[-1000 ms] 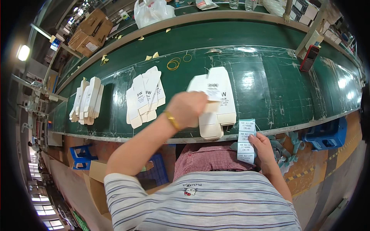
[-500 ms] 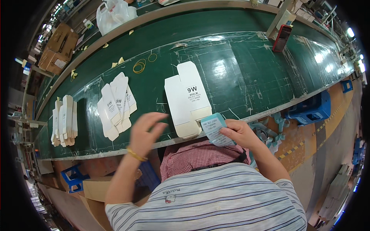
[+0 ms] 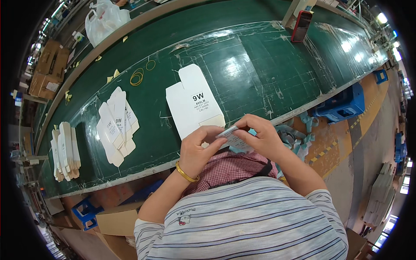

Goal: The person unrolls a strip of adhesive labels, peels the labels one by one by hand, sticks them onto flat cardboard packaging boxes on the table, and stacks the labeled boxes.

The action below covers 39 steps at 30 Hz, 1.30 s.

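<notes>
Just over the bench's front edge, both my hands meet at a pale blue strip of printed labels [image 3: 236,143]. My right hand [image 3: 265,138] pinches its upper edge between thumb and fingers. From the other side, the thumb and fingers of my left hand [image 3: 197,148] close on the strip's left edge; their exact contact is partly hidden. Beyond them a flattened white carton [image 3: 187,104] with black print lies on the green bench, its lower end covered by my left hand. To the left lie a fanned pile of white cartons [image 3: 115,130] and a tighter stack of them [image 3: 66,151].
Rubber bands [image 3: 137,77] lie on the green bench [image 3: 255,65]. A red-edged phone [image 3: 301,27] leans on a post at the far right. Blue backing strips [image 3: 297,136] hang beside a blue stool [image 3: 346,104]. A plastic bag [image 3: 106,21] and brown box [image 3: 48,69] stand far left.
My left hand has come right from above the bench to the label strip. The strip has turned and bent between my hands. The view has shifted, so the bench things appear farther left.
</notes>
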Available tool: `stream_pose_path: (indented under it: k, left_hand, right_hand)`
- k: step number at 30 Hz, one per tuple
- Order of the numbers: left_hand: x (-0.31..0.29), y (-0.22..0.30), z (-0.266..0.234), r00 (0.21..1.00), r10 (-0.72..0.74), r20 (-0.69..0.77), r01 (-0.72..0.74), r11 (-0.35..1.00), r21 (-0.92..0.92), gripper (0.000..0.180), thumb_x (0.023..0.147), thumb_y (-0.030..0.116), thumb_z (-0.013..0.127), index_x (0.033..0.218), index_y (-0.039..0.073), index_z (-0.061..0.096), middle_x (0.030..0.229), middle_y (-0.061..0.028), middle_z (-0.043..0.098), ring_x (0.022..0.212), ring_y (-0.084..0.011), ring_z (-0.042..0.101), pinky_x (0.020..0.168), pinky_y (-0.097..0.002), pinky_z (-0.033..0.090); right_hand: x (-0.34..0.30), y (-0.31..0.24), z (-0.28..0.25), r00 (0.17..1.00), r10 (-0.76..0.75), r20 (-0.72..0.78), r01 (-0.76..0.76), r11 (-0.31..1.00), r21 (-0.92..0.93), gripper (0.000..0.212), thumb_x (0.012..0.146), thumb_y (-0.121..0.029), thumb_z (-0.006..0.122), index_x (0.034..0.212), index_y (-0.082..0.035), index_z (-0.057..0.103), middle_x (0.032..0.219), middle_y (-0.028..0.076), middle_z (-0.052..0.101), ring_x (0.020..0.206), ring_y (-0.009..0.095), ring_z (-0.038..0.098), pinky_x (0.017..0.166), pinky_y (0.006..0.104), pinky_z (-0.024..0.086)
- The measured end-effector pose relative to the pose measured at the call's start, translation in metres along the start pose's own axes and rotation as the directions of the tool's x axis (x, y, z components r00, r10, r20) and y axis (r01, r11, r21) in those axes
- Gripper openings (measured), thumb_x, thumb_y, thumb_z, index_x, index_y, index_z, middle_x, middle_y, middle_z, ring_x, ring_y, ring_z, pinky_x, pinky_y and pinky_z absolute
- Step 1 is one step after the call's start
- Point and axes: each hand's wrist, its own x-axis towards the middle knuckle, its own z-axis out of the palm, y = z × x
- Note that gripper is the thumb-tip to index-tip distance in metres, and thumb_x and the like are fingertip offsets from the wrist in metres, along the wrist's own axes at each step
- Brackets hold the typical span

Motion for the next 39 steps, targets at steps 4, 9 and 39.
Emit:
stream_pose_path:
  k: [4, 9, 39]
  left_hand:
    - [0.0, 0.002, -0.002, 0.993, -0.119, -0.013, 0.117, 0.988, -0.101, 0.022, 0.08, 0.009, 0.072, 0.099, 0.001, 0.066, 0.09, -0.0067, 0.068, 0.077, -0.0111, 0.064, 0.068, -0.0228, 0.05]
    - [0.001, 0.002, -0.006, 0.986, -0.162, -0.04, 0.151, 0.97, -0.189, 0.021, 0.08, 0.008, 0.072, 0.099, 0.002, 0.067, 0.084, -0.0033, 0.067, 0.071, -0.0068, 0.06, 0.063, -0.0196, 0.048]
    - [0.028, -0.034, -0.058, 0.888, 0.425, -0.175, -0.264, 0.783, 0.563, 0.025, 0.08, 0.001, 0.065, 0.105, 0.003, 0.068, 0.086, -0.0082, 0.062, 0.075, -0.0161, 0.058, 0.064, -0.0258, 0.047]
  right_hand:
    - [0.002, 0.0, 0.008, 0.992, 0.081, -0.099, -0.072, 0.993, 0.089, 0.01, 0.083, -0.005, 0.064, 0.09, 0.0, 0.061, 0.08, 0.006, 0.059, 0.073, 0.015, 0.056, 0.065, 0.0271, 0.044]
    - [0.005, 0.003, 0.018, 0.993, 0.04, -0.113, -0.037, 0.999, 0.028, 0.011, 0.084, -0.007, 0.064, 0.092, -0.001, 0.06, 0.082, 0.008, 0.059, 0.073, 0.019, 0.057, 0.065, 0.0284, 0.045]
    - [0.036, 0.021, 0.051, 0.883, 0.46, 0.097, -0.468, 0.841, 0.273, 0.024, 0.097, -0.02, 0.05, 0.089, 0.001, 0.057, 0.074, 0.001, 0.055, 0.067, 0.007, 0.046, 0.059, 0.0243, 0.041]
